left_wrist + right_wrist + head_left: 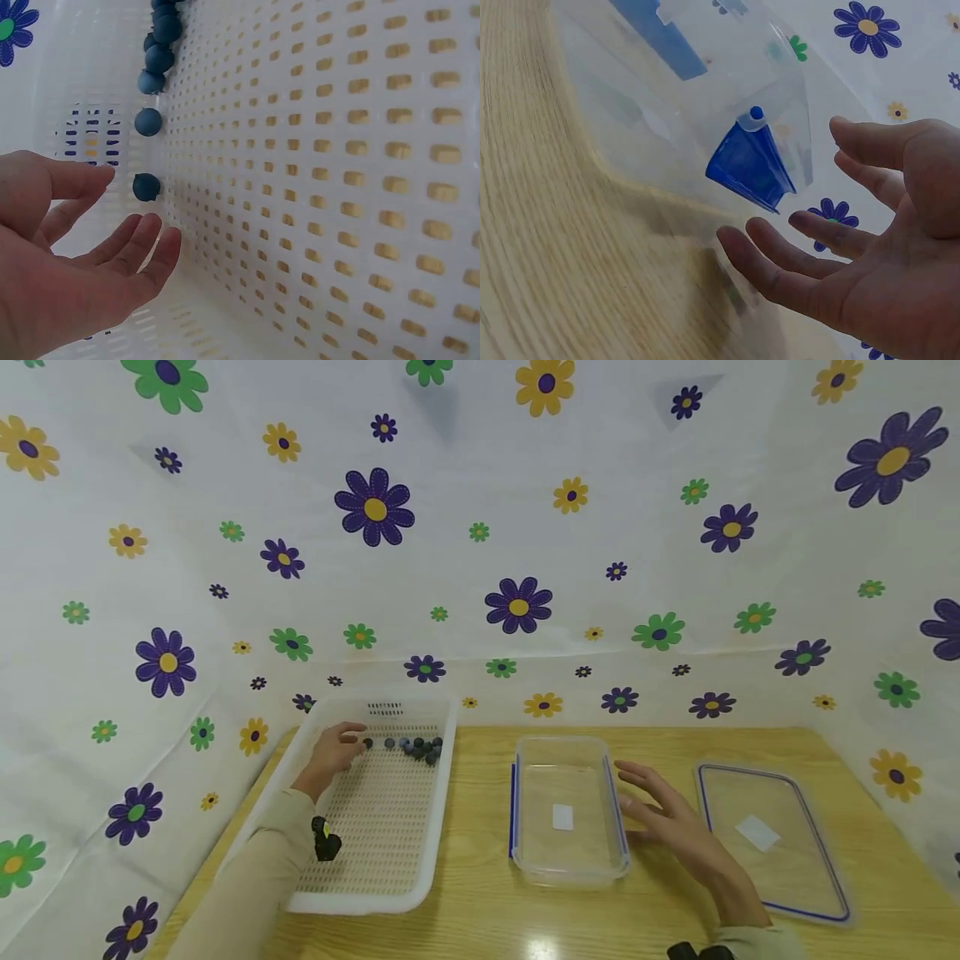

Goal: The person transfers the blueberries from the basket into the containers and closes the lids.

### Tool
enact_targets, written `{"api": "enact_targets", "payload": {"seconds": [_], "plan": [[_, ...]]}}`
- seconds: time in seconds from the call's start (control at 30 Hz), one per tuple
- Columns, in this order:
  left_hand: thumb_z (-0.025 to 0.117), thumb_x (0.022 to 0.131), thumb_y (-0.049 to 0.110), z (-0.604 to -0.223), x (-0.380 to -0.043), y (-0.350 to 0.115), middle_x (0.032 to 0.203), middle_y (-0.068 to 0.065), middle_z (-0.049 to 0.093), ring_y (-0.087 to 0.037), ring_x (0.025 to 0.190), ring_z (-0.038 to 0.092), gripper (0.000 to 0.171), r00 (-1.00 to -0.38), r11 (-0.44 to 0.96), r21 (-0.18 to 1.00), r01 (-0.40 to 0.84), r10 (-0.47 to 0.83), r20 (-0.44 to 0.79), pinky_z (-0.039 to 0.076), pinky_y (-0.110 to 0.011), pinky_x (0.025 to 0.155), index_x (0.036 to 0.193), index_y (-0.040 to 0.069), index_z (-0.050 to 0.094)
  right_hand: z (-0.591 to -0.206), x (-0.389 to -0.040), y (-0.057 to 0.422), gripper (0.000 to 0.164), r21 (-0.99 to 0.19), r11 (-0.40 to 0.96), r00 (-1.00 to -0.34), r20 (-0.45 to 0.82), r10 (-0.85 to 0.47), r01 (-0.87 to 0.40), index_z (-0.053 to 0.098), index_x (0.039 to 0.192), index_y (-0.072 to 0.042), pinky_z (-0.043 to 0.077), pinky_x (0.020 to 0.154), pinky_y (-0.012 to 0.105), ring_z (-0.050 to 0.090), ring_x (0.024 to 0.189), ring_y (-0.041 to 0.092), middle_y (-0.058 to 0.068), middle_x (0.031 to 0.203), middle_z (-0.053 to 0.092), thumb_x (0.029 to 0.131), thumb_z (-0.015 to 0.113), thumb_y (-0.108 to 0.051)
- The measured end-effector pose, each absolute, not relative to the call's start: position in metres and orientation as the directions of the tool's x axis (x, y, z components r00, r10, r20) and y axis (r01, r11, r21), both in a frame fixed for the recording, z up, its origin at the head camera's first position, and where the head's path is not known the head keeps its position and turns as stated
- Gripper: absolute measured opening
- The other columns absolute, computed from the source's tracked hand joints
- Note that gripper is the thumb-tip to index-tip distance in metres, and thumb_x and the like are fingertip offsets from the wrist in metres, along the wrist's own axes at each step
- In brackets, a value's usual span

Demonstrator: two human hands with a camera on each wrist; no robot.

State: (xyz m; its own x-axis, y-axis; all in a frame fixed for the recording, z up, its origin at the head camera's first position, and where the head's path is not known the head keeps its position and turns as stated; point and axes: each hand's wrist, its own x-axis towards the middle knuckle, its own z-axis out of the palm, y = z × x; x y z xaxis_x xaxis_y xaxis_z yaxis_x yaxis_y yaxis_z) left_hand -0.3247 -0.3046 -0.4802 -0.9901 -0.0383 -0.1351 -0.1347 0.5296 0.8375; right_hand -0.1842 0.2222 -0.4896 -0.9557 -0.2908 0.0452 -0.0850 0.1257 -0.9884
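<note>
My left hand (332, 758) reaches into a white perforated plastic basket (360, 905), fingers parted and loosely bent. In the left wrist view, the nearest blueberry (147, 187) sits just past the fingertips, with nothing between finger and thumb. A second blueberry (148, 121) lies a little farther on, and several more cluster (422, 748) at the basket's far right corner. On the other side, my right hand (670, 822) is beside the right wall of a clear lidless container (568, 870). Its fingers are spread and relaxed, close to the blue side latch (751, 165), holding nothing.
A clear lid with a blue seal (772, 843) lies on the wooden table (480, 893) to the right, partly behind my right wrist. White labels are on the container and lid. A white flower-print cloth (480, 568) rises behind the table and along both sides.
</note>
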Motion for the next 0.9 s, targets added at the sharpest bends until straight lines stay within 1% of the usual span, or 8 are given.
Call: {"api": "enact_targets", "payload": {"seconds": [0.07, 0.13, 0.2, 0.33, 0.5, 0.6, 0.73, 0.9], "plan": [[0.057, 0.099, 0.004, -0.484, -0.325, -0.303, 0.149, -0.035, 0.04, -0.039, 0.107, 0.057, 0.049, -0.988, 0.528, 0.837, -0.146, -0.03, -0.154, 0.054, -0.039, 0.071, 0.148, -0.001, 0.048, -0.491, -0.184, 0.222, 0.061, -0.991, 0.114, -0.953, 0.034, -0.301, -0.071, 0.026, 0.161, -0.011, 0.056, 0.091, 0.058, 0.031, 0.138, 0.064, 0.028, 0.164, 0.018, 0.108, 0.054, -0.021], [0.058, 0.097, 0.002, -0.488, -0.325, -0.301, 0.149, -0.035, 0.04, -0.04, 0.115, 0.057, 0.051, -0.985, 0.533, 0.832, -0.156, -0.024, -0.169, 0.057, -0.038, 0.072, 0.147, -0.001, 0.049, -0.493, -0.184, 0.222, 0.06, -0.993, 0.101, -0.95, 0.026, -0.31, -0.06, 0.026, 0.161, -0.011, 0.055, 0.091, 0.059, 0.03, 0.139, 0.064, 0.027, 0.165, 0.017, 0.108, 0.054, -0.02], [0.058, 0.094, 0.0, -0.491, -0.325, -0.299, 0.146, -0.037, 0.042, -0.043, 0.117, 0.057, 0.051, -0.987, 0.555, 0.819, -0.146, -0.029, -0.157, 0.058, -0.037, 0.071, 0.145, -0.003, 0.05, -0.495, -0.185, 0.221, 0.06, -0.995, 0.091, -0.947, 0.016, -0.322, -0.048, 0.027, 0.161, -0.011, 0.054, 0.093, 0.059, 0.027, 0.141, 0.063, 0.026, 0.166, 0.014, 0.108, 0.054, -0.019], [0.058, 0.091, -0.003, -0.492, -0.326, -0.297, 0.139, -0.036, 0.048, -0.04, 0.106, 0.058, 0.048, -0.992, 0.615, 0.778, -0.129, -0.067, -0.111, 0.055, -0.034, 0.064, 0.139, -0.005, 0.054, -0.499, -0.188, 0.218, 0.06, -0.998, 0.066, -0.942, 0.0, -0.337, -0.024, 0.029, 0.161, -0.01, 0.053, 0.096, 0.057, 0.024, 0.144, 0.06, 0.024, 0.168, 0.012, 0.107, 0.055, -0.019], [0.058, 0.089, -0.004, -0.487, -0.327, -0.296, 0.121, -0.032, 0.058, -0.033, 0.092, 0.058, 0.041, -0.995, 0.671, 0.735, -0.098, -0.082, -0.059, 0.052, -0.03, 0.057, 0.129, -0.009, 0.059, -0.501, -0.191, 0.215, 0.057, -0.999, 0.049, -0.942, -0.011, -0.334, -0.006, 0.033, 0.159, -0.008, 0.052, 0.098, 0.055, 0.025, 0.145, 0.058, 0.021, 0.168, 0.014, 0.108, 0.055, -0.02], [0.059, 0.089, -0.004, -0.484, -0.327, -0.297, 0.111, -0.029, 0.062, -0.03, 0.083, 0.06, 0.033, -0.995, 0.687, 0.721, -0.091, -0.088, -0.042, 0.051, -0.03, 0.057, 0.122, -0.009, 0.062, -0.502, -0.192, 0.215, 0.057, -0.999, 0.034, -0.941, -0.015, -0.337, 0.004, 0.034, 0.159, -0.008, 0.052, 0.099, 0.055, 0.025, 0.145, 0.057, 0.021, 0.168, 0.014, 0.108, 0.055, -0.021], [0.061, 0.09, -0.004, -0.484, -0.327, -0.298, 0.107, -0.027, 0.063, -0.025, 0.073, 0.061, 0.025, -0.994, 0.69, 0.716, -0.105, -0.097, -0.053, 0.052, -0.031, 0.058, 0.114, -0.009, 0.065, -0.503, -0.193, 0.216, 0.059, -0.999, 0.026, -0.941, -0.028, -0.337, 0.02, 0.033, 0.16, -0.009, 0.053, 0.099, 0.054, 0.025, 0.146, 0.056, 0.02, 0.168, 0.015, 0.107, 0.056, -0.021], [0.063, 0.088, -0.004, -0.486, -0.327, -0.299, 0.102, -0.024, 0.066, -0.022, 0.069, 0.061, 0.024, -0.994, 0.664, 0.74, -0.108, -0.083, -0.07, 0.053, -0.032, 0.058, 0.111, -0.008, 0.066, -0.504, -0.192, 0.217, 0.06, -0.998, 0.041, -0.948, -0.058, -0.314, 0.047, 0.034, 0.16, -0.011, 0.051, 0.1, 0.055, 0.023, 0.149, 0.051, 0.017, 0.168, 0.017, 0.106, 0.058, -0.023]]}}
